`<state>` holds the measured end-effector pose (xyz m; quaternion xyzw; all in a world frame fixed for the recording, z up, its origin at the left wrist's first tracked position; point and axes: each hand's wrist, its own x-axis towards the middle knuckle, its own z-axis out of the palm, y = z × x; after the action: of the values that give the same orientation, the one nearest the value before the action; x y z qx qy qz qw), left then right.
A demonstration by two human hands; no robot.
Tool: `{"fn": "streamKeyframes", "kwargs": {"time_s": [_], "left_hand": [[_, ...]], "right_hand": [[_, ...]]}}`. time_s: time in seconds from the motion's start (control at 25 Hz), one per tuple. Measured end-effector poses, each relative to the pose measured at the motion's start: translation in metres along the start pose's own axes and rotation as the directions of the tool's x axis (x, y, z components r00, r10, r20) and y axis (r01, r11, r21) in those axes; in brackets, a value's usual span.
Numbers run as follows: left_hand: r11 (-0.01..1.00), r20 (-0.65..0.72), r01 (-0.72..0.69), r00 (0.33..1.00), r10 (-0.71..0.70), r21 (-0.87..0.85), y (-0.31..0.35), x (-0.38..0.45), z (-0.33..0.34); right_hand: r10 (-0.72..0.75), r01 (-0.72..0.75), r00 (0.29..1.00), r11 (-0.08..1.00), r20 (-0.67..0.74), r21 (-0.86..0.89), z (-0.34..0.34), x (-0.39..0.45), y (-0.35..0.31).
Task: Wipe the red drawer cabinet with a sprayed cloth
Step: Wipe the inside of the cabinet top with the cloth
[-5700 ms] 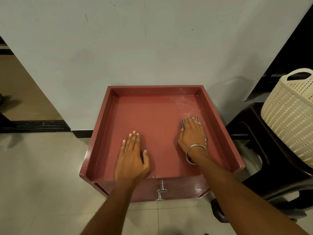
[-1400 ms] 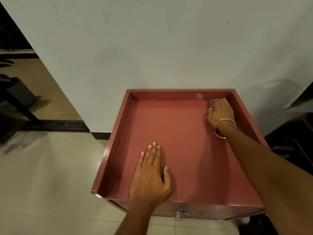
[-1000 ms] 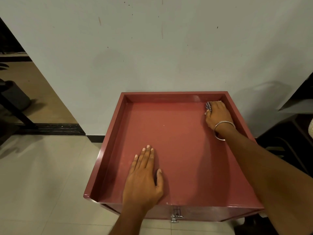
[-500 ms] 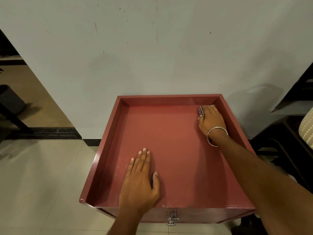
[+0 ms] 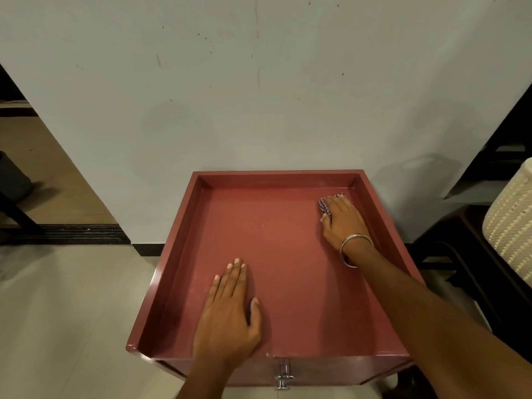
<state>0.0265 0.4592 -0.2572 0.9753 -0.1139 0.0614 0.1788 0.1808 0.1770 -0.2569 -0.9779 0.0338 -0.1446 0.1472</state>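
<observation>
So most of what you're looking at is that big pale wall (image 5: 259,105), scuffed with little dark specks and a couple of faint reddish streaks, running down to a dark skirting strip (image 5: 146,249) at the bottom. Below it on the left you've got light floor tiles (image 5: 66,318), and further back on the left a doorway opens onto a tan floor with a dark threshold strip (image 5: 83,232) across it. Pushed up against the wall is the red drawer cabinet (image 5: 276,254), its top recessed like a shallow tray with a raised lip on the left, far and right sides, and the surface looks matte with a few pale specks on it. A metal knob (image 5: 283,377) sticks out of the drawer front at the near edge. Off to the right there's a dark stool or chair (image 5: 449,254) with a cream woven basket (image 5: 512,226) sitting on it, just beside the cabinet. Your left hand (image 5: 227,315) lies flat on the near-left part of the top, fingers straight and together, gripping nothing. Your right hand (image 5: 342,220), with a silver bangle (image 5: 355,249) on the wrist, is in the far right corner pressing down on a checked cloth (image 5: 326,204), fingers curled over it so only its edge peeks out.
</observation>
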Motion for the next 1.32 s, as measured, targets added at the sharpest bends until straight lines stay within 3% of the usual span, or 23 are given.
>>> {"fn": "streamKeyframes", "kwargs": {"time_s": [0.28, 0.52, 0.68, 0.84, 1.12, 1.32], "left_hand": [[1.0, 0.005, 0.0, 1.0, 0.0, 0.003, -0.001, 0.001, 0.001], [1.0, 0.0, -0.008, 1.0, 0.008, -0.003, 0.0, 0.001, -0.002], [1.0, 0.0, -0.011, 1.0, 0.011, 0.0, -0.001, 0.002, -0.001], [1.0, -0.01, -0.008, 1.0, 0.008, 0.004, -0.003, 0.001, 0.002], [0.999, -0.016, -0.026, 1.0, 0.026, 0.02, -0.006, 0.002, 0.003], [0.999, -0.021, -0.03, 0.999, 0.03, 0.029, -0.003, 0.002, 0.003]], "right_hand": [[0.143, -0.145, 0.988, 0.989, -0.064, -0.033, -0.003, -0.013, 0.0], [0.002, -0.001, 1.0, 1.0, -0.016, 0.027, -0.013, -0.043, -0.011], [0.094, -0.094, 0.994, 0.995, -0.055, 0.014, -0.017, -0.05, 0.01], [0.162, -0.165, 0.984, 0.986, -0.08, -0.038, -0.013, -0.056, -0.011], [0.005, -0.006, 1.0, 1.0, 0.001, 0.03, -0.019, -0.096, -0.04], [0.148, -0.148, 0.988, 0.989, -0.047, -0.001, -0.033, -0.111, 0.0]]}}
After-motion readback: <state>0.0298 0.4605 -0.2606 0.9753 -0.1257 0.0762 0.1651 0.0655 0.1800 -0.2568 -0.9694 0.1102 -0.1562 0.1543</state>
